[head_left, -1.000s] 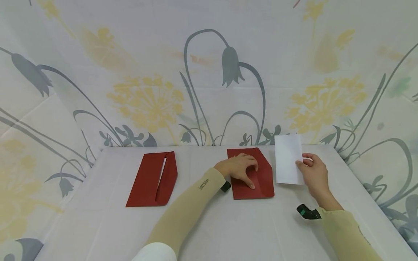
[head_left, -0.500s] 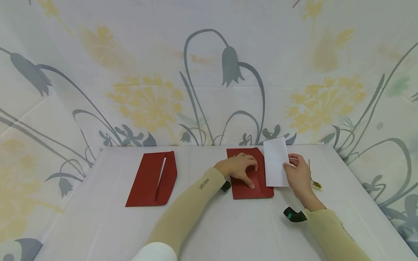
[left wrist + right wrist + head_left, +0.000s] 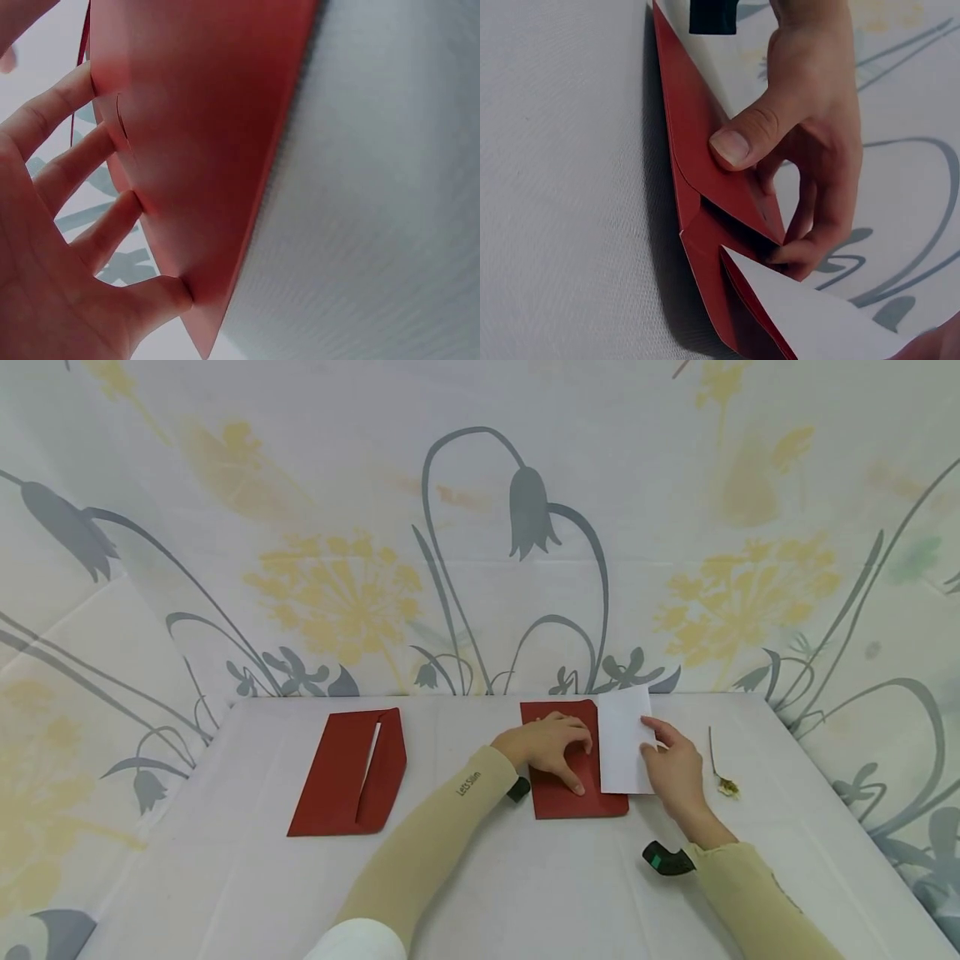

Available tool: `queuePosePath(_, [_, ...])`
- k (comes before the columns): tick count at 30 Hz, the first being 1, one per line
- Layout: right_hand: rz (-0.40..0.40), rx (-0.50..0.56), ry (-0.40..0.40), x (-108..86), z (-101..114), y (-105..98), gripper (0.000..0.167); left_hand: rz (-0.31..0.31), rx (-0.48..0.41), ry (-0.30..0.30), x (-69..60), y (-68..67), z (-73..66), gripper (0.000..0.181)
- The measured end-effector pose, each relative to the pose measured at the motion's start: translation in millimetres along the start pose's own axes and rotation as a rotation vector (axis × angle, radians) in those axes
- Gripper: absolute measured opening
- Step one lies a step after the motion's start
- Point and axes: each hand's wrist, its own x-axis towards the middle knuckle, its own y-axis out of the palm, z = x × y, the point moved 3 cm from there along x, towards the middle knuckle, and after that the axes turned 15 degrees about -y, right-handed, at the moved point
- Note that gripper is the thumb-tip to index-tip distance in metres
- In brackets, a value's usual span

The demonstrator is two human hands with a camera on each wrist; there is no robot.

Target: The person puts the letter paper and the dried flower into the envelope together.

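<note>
Red envelopes, two (left envelope (image 3: 337, 777); middle envelope (image 3: 564, 804)): both flat on wht. tablecloth (image 3: 540, 893), left one at 9 o'clock from middle one, well apart, prob. to leave elbow room. Deep red, crisp folds, angled flap corners; flaps lie out twd. 3 o'clock. Wht. strip shows in left one's slit.

Left hand (image 3: 546, 748): fingers spread wide atop middle envelope, tips + thumb on the paper, arm in from 7 o'clock; likely pinning it and holding its mouth ajar. Rt.-wrist view shows dark gap there.

White card (image 3: 624, 739): plain, visible face blank, sq. corners, stiff-looking; short end twd. 12 o'clock, overlapping middle envelope's 3 o'clock side. Long edge approx. parallel to mouth, prob. for alignment. Inside mouth or just short? Can't tell.

Right hand (image 3: 678, 772): thumb + finger pinch card at its 3 o'clock edge, arm in from 5 o'clock; grip prob. chosen to leave the edge nearest the envelope free.

Dried flower (image 3: 726, 787): pale bloom twd. 5 o'clock, thin stem twd. 12; on cloth at 3 o'clock from right hand, untouched.
</note>
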Motion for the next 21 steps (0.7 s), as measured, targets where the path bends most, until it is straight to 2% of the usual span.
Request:
queuePosePath(5, [0.024, -0.048, -0.024, -0.3, 1.1, 4.3, 0.038, -0.005, 0.001, 0.004, 0.4, -0.2, -0.9, 0.057])
queuePosePath(16, [0.073, -0.096, -0.064, -3.7, -0.7, 11.1, 0.039, -0.001, -0.008, -0.008, -0.3, -1.9, -2.6, 0.055])
queuePosePath(21, [0.112, -0.159, -0.098, -3.7, 1.3, 11.3, 0.040, 0.003, -0.013, -0.015, -0.6, -1.5, -2.7, 0.053])
